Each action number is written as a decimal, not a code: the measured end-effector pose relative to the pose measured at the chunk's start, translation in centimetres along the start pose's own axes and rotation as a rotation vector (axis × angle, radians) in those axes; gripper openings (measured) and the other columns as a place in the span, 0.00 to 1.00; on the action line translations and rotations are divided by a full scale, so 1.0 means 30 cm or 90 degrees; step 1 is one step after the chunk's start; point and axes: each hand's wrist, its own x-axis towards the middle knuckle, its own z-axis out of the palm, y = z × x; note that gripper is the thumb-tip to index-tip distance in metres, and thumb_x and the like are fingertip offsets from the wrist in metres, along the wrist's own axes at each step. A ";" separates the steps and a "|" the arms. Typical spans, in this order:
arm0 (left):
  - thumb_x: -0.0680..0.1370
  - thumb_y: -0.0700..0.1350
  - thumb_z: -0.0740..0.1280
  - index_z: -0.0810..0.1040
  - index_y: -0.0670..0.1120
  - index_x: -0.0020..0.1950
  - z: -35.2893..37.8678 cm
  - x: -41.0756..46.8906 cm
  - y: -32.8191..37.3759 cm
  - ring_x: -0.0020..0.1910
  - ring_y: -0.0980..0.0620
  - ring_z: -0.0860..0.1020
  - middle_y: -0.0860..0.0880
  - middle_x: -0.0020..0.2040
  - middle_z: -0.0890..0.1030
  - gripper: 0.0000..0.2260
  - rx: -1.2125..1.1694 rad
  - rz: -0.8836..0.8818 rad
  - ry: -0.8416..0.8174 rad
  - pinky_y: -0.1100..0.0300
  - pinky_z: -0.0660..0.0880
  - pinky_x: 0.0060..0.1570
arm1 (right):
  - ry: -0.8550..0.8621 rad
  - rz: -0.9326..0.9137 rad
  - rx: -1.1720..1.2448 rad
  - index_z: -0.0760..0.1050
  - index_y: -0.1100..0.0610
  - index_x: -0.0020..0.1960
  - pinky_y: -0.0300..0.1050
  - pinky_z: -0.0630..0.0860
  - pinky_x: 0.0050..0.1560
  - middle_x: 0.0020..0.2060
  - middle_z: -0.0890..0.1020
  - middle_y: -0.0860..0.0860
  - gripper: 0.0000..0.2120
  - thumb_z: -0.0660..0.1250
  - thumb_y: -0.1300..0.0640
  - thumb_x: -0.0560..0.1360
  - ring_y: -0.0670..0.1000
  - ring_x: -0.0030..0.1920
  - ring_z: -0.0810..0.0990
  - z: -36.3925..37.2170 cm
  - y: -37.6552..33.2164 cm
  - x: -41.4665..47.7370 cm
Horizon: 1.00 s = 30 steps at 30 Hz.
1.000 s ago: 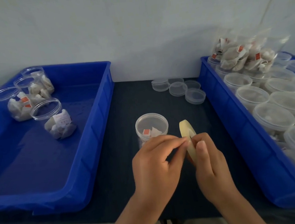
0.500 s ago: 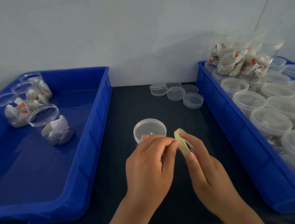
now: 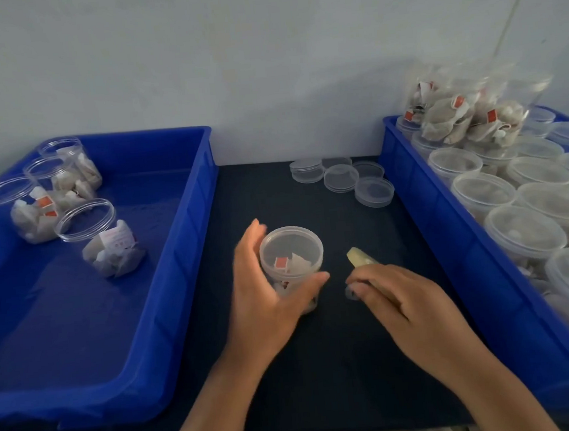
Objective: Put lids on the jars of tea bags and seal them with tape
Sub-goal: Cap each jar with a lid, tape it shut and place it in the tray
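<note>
Two hands at work, table (image 3: 341,365) centre: left hand (image 3: 266,296) curls fingers and thumb round lidded jar (image 3: 291,252), likely steadying it for sealing. Right hand (image 3: 404,301), at jar's 3 o'clock, pinches tape roll (image 3: 361,258), end apparently ready. Spare lids (image 3: 341,177) wait at 1 o'clock.

Only two hands and two forearms of the person show. The left hand (image 3: 266,296) and the right hand (image 3: 404,297) are bare. The left forearm (image 3: 217,403) and the right forearm (image 3: 493,379) are bare too, all the way down to the bottom edge, where the picture cuts them off. The arms are thin at the wrists and get wider lower down. The fingers are long and slim. The backs of both hands look smooth. The left fingertips (image 3: 255,225) are blurry, so the nails there cannot be made out.
</note>
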 end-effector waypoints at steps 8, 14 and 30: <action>0.72 0.66 0.73 0.72 0.55 0.71 -0.010 0.087 -0.027 0.66 0.65 0.77 0.64 0.67 0.78 0.31 -0.060 0.013 -0.057 0.73 0.73 0.60 | -0.081 0.054 -0.024 0.76 0.36 0.53 0.48 0.81 0.40 0.40 0.82 0.42 0.15 0.52 0.34 0.80 0.44 0.39 0.81 0.001 -0.054 0.086; 0.67 0.67 0.75 0.68 0.58 0.73 0.017 0.074 -0.015 0.67 0.63 0.75 0.62 0.67 0.76 0.38 -0.043 -0.002 -0.110 0.69 0.74 0.62 | -0.072 0.076 -0.052 0.75 0.36 0.53 0.43 0.78 0.37 0.38 0.81 0.39 0.14 0.53 0.36 0.79 0.41 0.39 0.80 0.023 -0.064 0.124; 0.70 0.73 0.72 0.65 0.58 0.75 0.035 0.080 -0.040 0.67 0.63 0.75 0.67 0.65 0.73 0.39 -0.026 0.051 -0.050 0.72 0.71 0.61 | -0.060 0.108 -0.107 0.75 0.36 0.53 0.41 0.77 0.35 0.34 0.79 0.43 0.13 0.53 0.36 0.80 0.42 0.37 0.79 0.034 -0.082 0.131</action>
